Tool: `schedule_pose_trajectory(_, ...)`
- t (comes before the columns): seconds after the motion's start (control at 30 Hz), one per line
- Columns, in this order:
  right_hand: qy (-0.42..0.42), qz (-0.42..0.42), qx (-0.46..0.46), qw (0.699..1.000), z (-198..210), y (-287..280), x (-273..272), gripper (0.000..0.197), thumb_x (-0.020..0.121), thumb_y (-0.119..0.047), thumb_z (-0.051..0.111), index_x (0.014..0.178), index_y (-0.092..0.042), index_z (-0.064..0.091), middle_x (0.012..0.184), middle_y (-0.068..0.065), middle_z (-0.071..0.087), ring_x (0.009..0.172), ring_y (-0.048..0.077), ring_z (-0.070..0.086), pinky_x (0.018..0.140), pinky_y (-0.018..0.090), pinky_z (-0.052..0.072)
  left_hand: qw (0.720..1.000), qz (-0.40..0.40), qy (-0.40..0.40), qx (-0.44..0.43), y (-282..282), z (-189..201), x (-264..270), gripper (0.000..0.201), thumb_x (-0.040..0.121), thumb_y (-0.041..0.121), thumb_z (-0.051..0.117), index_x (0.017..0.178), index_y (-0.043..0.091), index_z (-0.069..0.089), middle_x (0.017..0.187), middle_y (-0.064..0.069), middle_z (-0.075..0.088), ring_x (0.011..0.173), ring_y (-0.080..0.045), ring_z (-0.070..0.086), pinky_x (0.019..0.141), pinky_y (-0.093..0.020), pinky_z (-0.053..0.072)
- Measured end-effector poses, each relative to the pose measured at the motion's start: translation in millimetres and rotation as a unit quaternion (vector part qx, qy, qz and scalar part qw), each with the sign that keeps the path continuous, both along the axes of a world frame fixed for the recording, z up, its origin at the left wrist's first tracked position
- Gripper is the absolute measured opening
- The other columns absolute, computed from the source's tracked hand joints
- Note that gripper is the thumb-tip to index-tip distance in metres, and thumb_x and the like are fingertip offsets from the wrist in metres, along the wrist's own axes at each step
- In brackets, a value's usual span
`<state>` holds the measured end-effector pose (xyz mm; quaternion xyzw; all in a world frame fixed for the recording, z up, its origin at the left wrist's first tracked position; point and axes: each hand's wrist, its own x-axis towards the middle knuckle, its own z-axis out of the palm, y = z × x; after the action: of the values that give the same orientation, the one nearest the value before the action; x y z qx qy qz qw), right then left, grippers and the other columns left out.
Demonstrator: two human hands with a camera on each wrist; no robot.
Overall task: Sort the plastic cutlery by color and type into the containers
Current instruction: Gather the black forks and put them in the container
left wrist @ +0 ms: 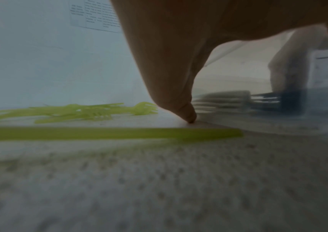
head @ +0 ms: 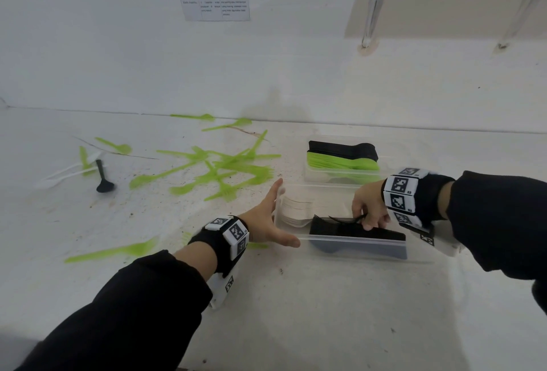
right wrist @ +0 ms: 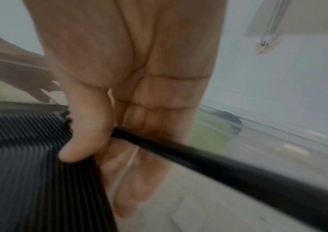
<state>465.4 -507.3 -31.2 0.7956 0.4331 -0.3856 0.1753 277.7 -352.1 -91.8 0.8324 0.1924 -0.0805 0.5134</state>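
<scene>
Right hand (head: pixel 370 208): your thumb and fingers pinch the handle of one black fork (right wrist: pixel 208 158), its tines over the stack of black forks (head: pixel 355 233) in the near container (head: pixel 349 245). Left hand (head: pixel 268 221): fingers straight and holding nothing, the palm braces the container's wall at its 9 o'clock side. White cutlery (head: pixel 296 211) fills the compartment beyond the black stack. The far container (head: pixel 334 179), at 12 o'clock from the near one, holds green spoons (head: pixel 343 162) under black spoons (head: pixel 343 147). Loose green forks (head: pixel 225 169) lie at 10 o'clock from your left hand; a black spoon (head: pixel 102 177) and white pieces (head: pixel 63 174) lie farther left. The fork is probably light, thin, smooth and slightly springy; grip it mid-handle, where it is flattest, and nest it gently, since the tines could snag or snap.
</scene>
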Motion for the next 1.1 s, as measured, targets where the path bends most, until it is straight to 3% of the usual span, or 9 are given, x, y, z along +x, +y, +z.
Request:
schedule_pose_trajectory(0.03, -0.014, 0.013, -0.002, 1.000, 0.6, -0.7, -2.1, 0.034, 0.088, -0.010, 0.060, 0.120, 0.000, 0.057, 0.091, 0.018, 0.068, 0.039, 0.002, 0.054, 0.040, 0.008, 0.043, 1.000, 0.000, -0.001, -0.001, 0.1, -0.4, -0.1, 0.129, 0.069, 0.016, 0.082, 0.147, 0.026, -0.020, 0.158, 0.008, 0.005, 0.140, -0.006, 0.016, 0.105, -0.017, 0.016)
schedule_pose_trajectory(0.13, -0.095, 0.085, 0.001, 0.992, 2.9, -5.1, -13.0, 0.028, 0.090, -0.012, 0.054, 0.115, -0.002, 0.062, 0.083, 0.010, 0.068, 0.052, 0.012, 0.055, 0.041, 0.009, 0.036, 1.000, 0.004, -0.001, -0.002, 0.8, -1.5, 0.0, 0.130, 0.068, 0.016, 0.083, 0.147, 0.027, -0.020, 0.158, 0.007, 0.005, 0.140, -0.006, 0.016, 0.106, -0.018, 0.017)
schedule_pose_trajectory(0.27, -0.160, 0.148, -0.003, 0.976, 7.1, -8.9, -16.0, 0.033, 0.086, -0.012, 0.059, 0.116, 0.000, 0.062, 0.118, 0.018, 0.063, 0.104, 0.031, 0.058, 0.075, 0.030, 0.043, 1.000, 0.002, 0.004, -0.006, 1.3, -2.2, -0.3, 0.130, 0.068, 0.019, 0.083, 0.146, 0.031, -0.020, 0.158, 0.009, 0.002, 0.144, -0.011, 0.012, 0.107, -0.020, 0.017)
schedule_pose_trajectory(0.4, -0.169, 0.100, 0.081, 0.977, 17.5, -11.8, -10.9, 0.032, 0.085, -0.022, 0.065, 0.114, -0.011, 0.062, 0.116, 0.008, 0.063, 0.095, 0.021, 0.053, 0.074, 0.024, 0.037, 1.000, 0.003, 0.005, -0.001, 1.0, -2.1, -0.4, 0.129, 0.069, 0.021, 0.083, 0.146, 0.032, -0.020, 0.158, 0.009, 0.003, 0.144, -0.011, 0.012, 0.105, -0.019, 0.017)
schedule_pose_trajectory(0.57, -0.150, 0.049, 0.220, 0.963, 20.7, 9.3, -14.8, 0.030, 0.087, -0.021, 0.063, 0.116, -0.013, 0.063, 0.113, 0.004, 0.065, 0.107, 0.020, 0.057, 0.083, 0.023, 0.040, 1.000, 0.002, 0.002, 0.000, 1.7, -3.3, -0.1, 0.132, 0.067, 0.021, 0.084, 0.146, 0.031, -0.021, 0.158, 0.008, 0.003, 0.143, -0.009, 0.012, 0.106, -0.018, 0.016)
schedule_pose_trajectory(0.7, -0.151, 0.091, 0.222, 0.959, 15.9, 37.1, -24.7, 0.031, 0.088, -0.017, 0.061, 0.118, -0.010, 0.061, 0.118, 0.007, 0.061, 0.110, 0.022, 0.054, 0.085, 0.024, 0.038, 1.000, 0.004, 0.000, -0.017, 2.5, -3.9, -0.8, 0.134, 0.065, 0.020, 0.085, 0.146, 0.031, -0.021, 0.158, 0.007, 0.004, 0.141, -0.006, 0.016, 0.110, -0.021, 0.019)
schedule_pose_trajectory(0.9, -0.189, 0.186, 0.152, 0.952, 10.4, 54.3, -38.3, 0.032, 0.087, -0.017, 0.062, 0.118, -0.010, 0.058, 0.120, 0.008, 0.059, 0.112, 0.023, 0.054, 0.076, 0.026, 0.038, 1.000, 0.000, 0.008, -0.022, 3.6, -3.7, -0.2, 0.139, 0.060, 0.025, 0.087, 0.145, 0.033, -0.023, 0.158, 0.007, 0.004, 0.137, -0.001, 0.018, 0.111, -0.022, 0.021)
schedule_pose_trajectory(1.0, -0.219, 0.221, 0.136, 0.941, 3.1, 58.1, -44.6, 0.031, 0.088, -0.016, 0.060, 0.118, -0.007, 0.058, 0.122, 0.012, 0.057, 0.112, 0.026, 0.055, 0.082, 0.030, 0.045, 1.000, -0.005, 0.009, -0.015, 3.7, -3.7, 0.1, 0.134, 0.067, 0.018, 0.084, 0.145, 0.031, -0.023, 0.158, 0.007, 0.003, 0.130, 0.004, 0.016, 0.106, -0.017, 0.019)
schedule_pose_trajectory(1.1, -0.200, 0.201, 0.159, 0.946, 5.4, 58.1, -42.4, 0.035, 0.087, -0.020, 0.062, 0.118, -0.006, 0.056, 0.120, 0.010, 0.059, 0.112, 0.024, 0.054, 0.084, 0.027, 0.043, 1.000, -0.009, 0.010, -0.002, 3.4, -3.0, 0.0, 0.132, 0.068, 0.019, 0.083, 0.146, 0.031, -0.023, 0.157, 0.010, 0.007, 0.127, 0.007, 0.016, 0.103, -0.015, 0.018)
